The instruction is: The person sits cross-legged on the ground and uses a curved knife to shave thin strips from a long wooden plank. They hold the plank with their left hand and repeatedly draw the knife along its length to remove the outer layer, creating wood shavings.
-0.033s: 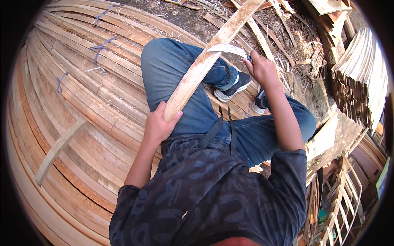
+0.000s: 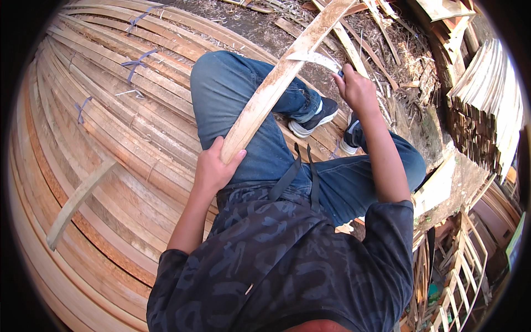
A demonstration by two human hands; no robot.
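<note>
A long wooden plank (image 2: 260, 99) slants up from my lap toward the far right, resting across my raised left knee. Its near end is gripped by my left hand (image 2: 215, 167), thumb on one side and fingers on the other. My right hand (image 2: 358, 90) is closed round the dark handle of a sickle (image 2: 319, 60), a tool with a pale curved blade. The blade's tip overlaps the plank's right edge beyond my knee; whether it cuts in I cannot tell. Brown, rough patches mark the plank's face near the blade.
Long wooden strips (image 2: 110, 205) lie under and left of me, some tied with purple cords (image 2: 136, 65). A short curved stick (image 2: 77, 202) lies across them. Shavings (image 2: 412, 72) and scraps cover the ground ahead. Thin boards are stacked (image 2: 487, 105) at far right, above a slatted wooden frame (image 2: 459, 279).
My right hand and the sickle have shifted slightly right and farther out along the plank. My left hand and the plank stay where they were.
</note>
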